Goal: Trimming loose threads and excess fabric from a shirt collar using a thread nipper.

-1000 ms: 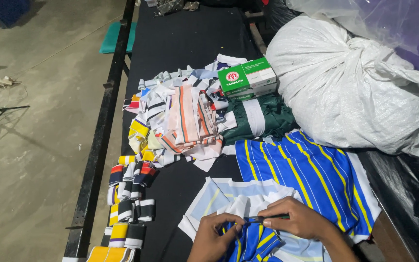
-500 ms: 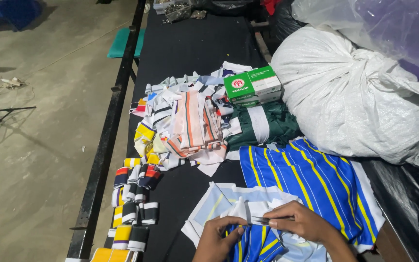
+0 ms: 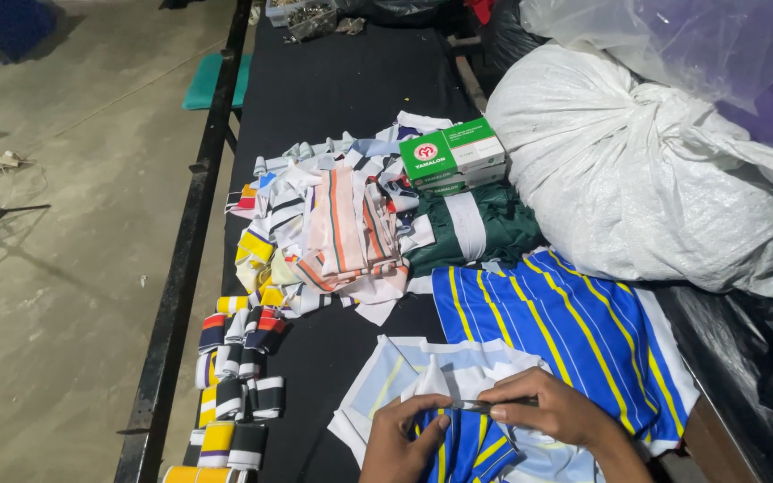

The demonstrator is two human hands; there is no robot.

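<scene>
Blue fabric with yellow and white stripes lay at the near edge of the black-covered table in the head view, pinned flat under the left hand, whose fingers pressed together on the cloth, while the right hand was pinched shut on a thin dark tool whose kind I could not tell. To work that spot well, the left hand likely needed to keep the cloth taut close to the tool's tip, clear of the larger blue striped garment just beside it.

Single head-worn view, angled down along black table, close.
</scene>
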